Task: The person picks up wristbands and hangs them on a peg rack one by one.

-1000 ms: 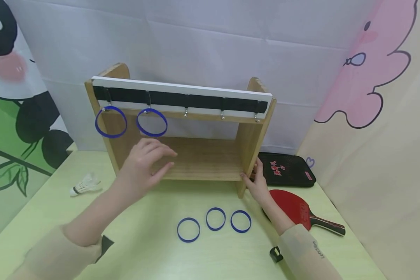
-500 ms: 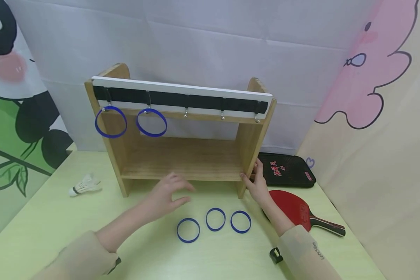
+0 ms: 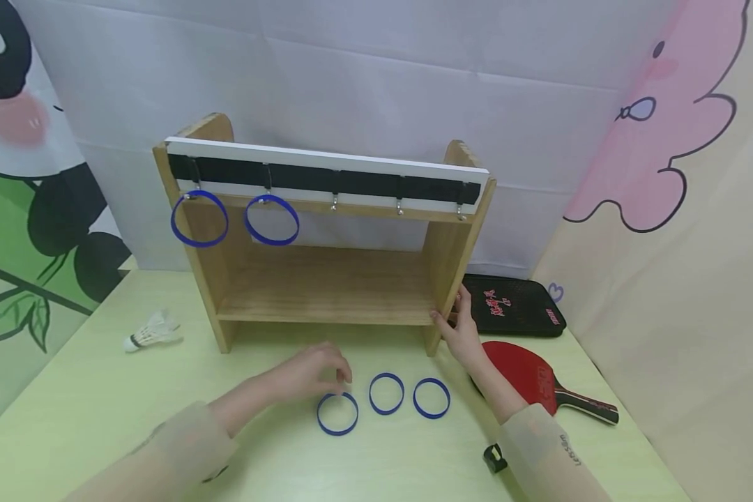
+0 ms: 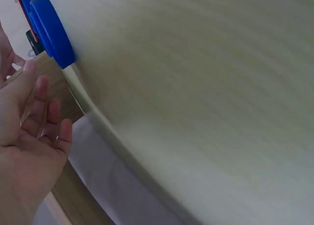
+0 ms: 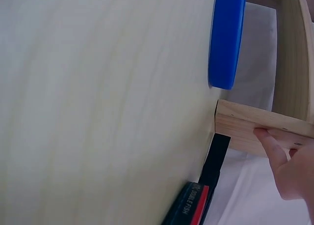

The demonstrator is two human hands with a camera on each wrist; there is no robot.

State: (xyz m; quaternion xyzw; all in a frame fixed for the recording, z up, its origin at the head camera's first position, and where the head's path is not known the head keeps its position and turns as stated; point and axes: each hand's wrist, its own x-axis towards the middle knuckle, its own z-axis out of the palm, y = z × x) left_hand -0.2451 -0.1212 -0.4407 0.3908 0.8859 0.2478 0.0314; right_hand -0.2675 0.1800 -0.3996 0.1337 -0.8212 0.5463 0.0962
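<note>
On the table [image 3: 288, 467] stands a wooden shelf [image 3: 326, 286], its side gripped by the right hand [image 3: 461, 326]. The left hand [image 3: 310, 373], fingers loosely bent, holding nothing, hovers at the leftmost loose ring [image 3: 338, 433], a thin, round blue band.

Two blue rings [image 3: 203, 244] hang from hooks [image 3: 267, 180]; three rings [image 3: 337, 433] lie flat.

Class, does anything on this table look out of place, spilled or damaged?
The shuttlecock looks mildly odd: it lies on its side left of the rack, apart from the bat and case on the right. Nothing looks spilled or damaged.
</note>
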